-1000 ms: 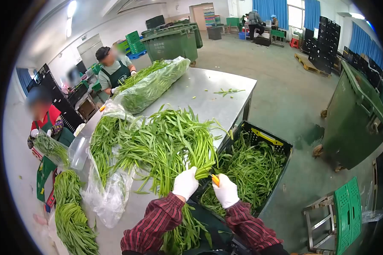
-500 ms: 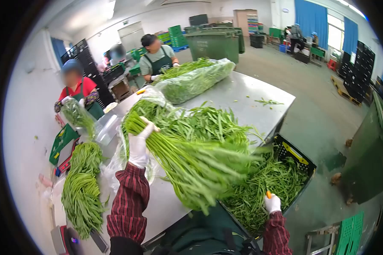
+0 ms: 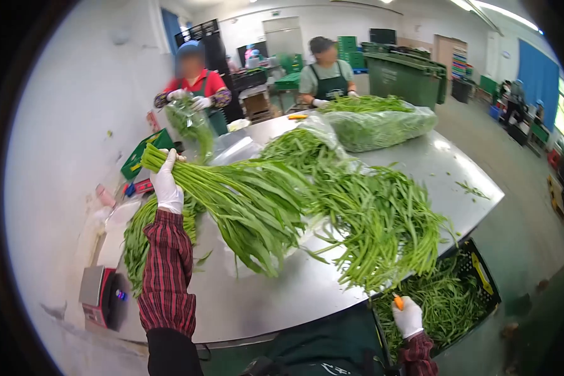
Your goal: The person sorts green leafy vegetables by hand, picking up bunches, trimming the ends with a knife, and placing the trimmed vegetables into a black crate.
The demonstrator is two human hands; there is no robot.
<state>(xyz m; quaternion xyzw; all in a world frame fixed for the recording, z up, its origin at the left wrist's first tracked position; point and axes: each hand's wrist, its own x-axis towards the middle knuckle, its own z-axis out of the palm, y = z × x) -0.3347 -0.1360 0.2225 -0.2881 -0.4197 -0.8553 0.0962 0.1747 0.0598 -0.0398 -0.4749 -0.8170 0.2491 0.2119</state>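
Observation:
My left hand (image 3: 167,185), in a white glove, grips a thick bundle of long green stalks (image 3: 244,197) by its cut ends and holds it up over the steel table (image 3: 282,294), leaves hanging to the right. My right hand (image 3: 409,316), also gloved, is low at the table's near edge and holds a small orange-handled knife (image 3: 398,302) above a black crate (image 3: 485,276) full of green trimmings. A loose heap of the same greens (image 3: 382,219) lies on the table between my hands.
A clear bag packed with greens (image 3: 379,125) lies at the table's far end. Two people in aprons stand across the table, one in red (image 3: 194,84) holding a bag. More greens (image 3: 135,238) and a scale (image 3: 100,294) sit at left. Green bins (image 3: 404,75) stand behind.
My left hand has swung the bundle up and to the left, away from the crate. My right hand has dropped to the table edge with the knife. My view has turned left.

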